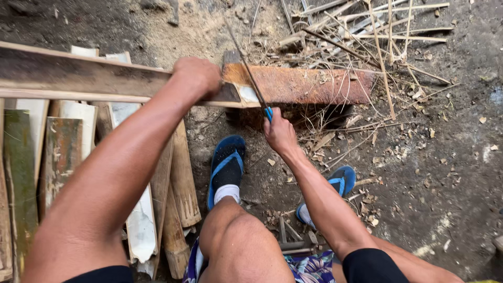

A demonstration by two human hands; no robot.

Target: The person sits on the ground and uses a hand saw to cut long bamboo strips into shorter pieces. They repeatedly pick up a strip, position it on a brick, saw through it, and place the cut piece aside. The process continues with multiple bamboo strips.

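Head view: left hand point(196, 77) clamped over a bamboo slat point(78, 78) lying across a rusty block point(309, 85); right hand point(279, 132) fisted around a blue-handled saw point(251, 78) cutting the slat.

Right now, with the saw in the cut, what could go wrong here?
1. The left hand presses the long split bamboo slat right beside the thin blue-handled saw; a jump could nick its fingers.
2. The slat overhangs the rusty brown block, so it may pinch the blade.
3. The foot in a blue open sandal sits just below the cut.
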